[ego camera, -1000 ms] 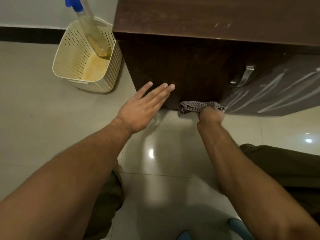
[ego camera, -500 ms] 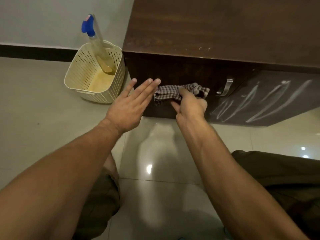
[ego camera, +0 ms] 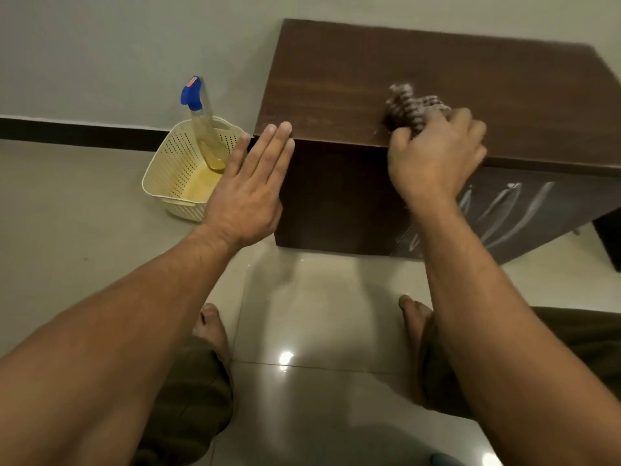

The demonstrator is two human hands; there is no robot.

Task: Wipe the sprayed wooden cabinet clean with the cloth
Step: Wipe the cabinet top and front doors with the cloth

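Observation:
The dark wooden cabinet (ego camera: 353,72) stands against the wall, its top facing me. My right hand (ego camera: 437,156) grips a bunched checked cloth (ego camera: 411,107) and presses it on the cabinet top near the front edge. My left hand (ego camera: 250,186) is flat with fingers together, its fingertips resting at the cabinet's front left corner. White spray streaks (ego camera: 510,210) show on the right door of the cabinet front.
A cream perforated basket (ego camera: 168,183) sits on the tiled floor left of the cabinet, holding a spray bottle (ego camera: 198,116) with a blue trigger head. My bare feet and knees are on the glossy floor tiles (ego camera: 319,314) in front of the cabinet.
My right hand lifted the cloth from the cabinet's lower front up onto the top. My left hand rose to the top's left corner. The view tilted upward as I rose.

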